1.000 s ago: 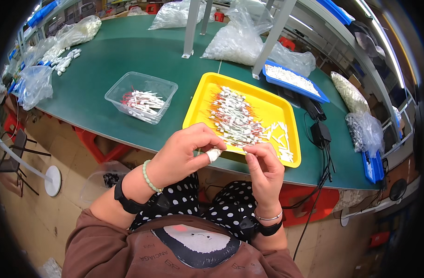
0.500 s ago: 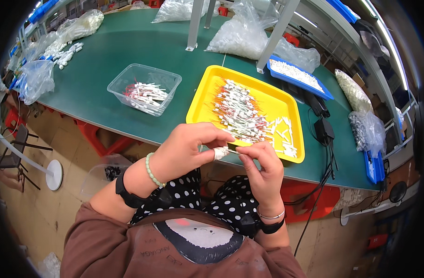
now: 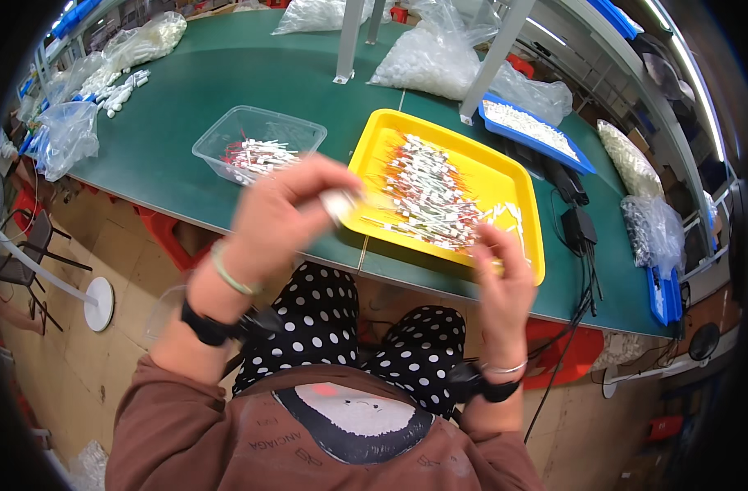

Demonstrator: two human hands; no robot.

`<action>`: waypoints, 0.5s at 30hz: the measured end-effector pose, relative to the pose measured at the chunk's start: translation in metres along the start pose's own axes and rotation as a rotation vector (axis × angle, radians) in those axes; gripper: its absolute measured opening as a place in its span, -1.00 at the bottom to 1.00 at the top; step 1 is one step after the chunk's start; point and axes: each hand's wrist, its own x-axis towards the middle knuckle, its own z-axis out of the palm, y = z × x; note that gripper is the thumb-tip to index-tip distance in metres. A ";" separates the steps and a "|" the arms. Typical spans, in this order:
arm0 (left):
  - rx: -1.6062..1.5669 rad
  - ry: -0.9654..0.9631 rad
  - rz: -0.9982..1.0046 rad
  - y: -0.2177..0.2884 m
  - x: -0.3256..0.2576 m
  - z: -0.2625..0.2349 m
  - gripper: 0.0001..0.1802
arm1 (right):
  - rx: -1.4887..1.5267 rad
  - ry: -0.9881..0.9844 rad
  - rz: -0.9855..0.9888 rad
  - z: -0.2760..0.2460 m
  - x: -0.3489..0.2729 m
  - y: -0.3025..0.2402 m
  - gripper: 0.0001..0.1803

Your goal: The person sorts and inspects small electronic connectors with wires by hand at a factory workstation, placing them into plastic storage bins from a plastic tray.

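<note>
My left hand (image 3: 280,217) hovers between a clear plastic box (image 3: 214,131) and a yellow tray (image 3: 517,176). It is smeared by motion. Something white (image 3: 339,204) shows at its fingertips; whether it is held or wrapped round a finger I cannot tell. Over the tray's near right edge is my right hand (image 3: 506,282), thumb and forefinger apart, with no held thing visible. Many thin white pieces with orange and red wires (image 3: 431,192) lie heaped in the tray. Similar white pieces with red wires (image 3: 259,155) are in the clear box, partly behind my left hand.
Behind the yellow tray, a blue tray (image 3: 586,161) holds small white parts. Grey posts (image 3: 347,49) rise from the green table (image 3: 169,90). Clear bags (image 3: 427,61) stand at the back. Black cables (image 3: 585,262) with adapters hang over the right edge.
My hands have parted from where they met in front of the tray. The left moved left and up toward the clear box; the right moved right to the tray's edge.
</note>
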 end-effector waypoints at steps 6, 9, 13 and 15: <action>0.308 0.018 -0.163 -0.018 0.047 -0.118 -0.81 | -0.664 -0.243 -0.179 -0.074 0.044 0.065 -0.62; 0.497 -0.146 -0.426 -0.036 0.052 -0.135 -0.79 | -0.632 -0.465 0.017 -0.074 0.054 0.050 -0.69; 0.559 -0.118 -0.063 -0.016 0.055 -0.087 -0.81 | -0.589 -0.470 0.147 -0.069 0.059 0.052 -0.79; 0.467 -0.316 0.026 -0.015 0.056 -0.038 -0.80 | -0.585 -0.422 0.190 -0.067 0.057 0.061 -0.87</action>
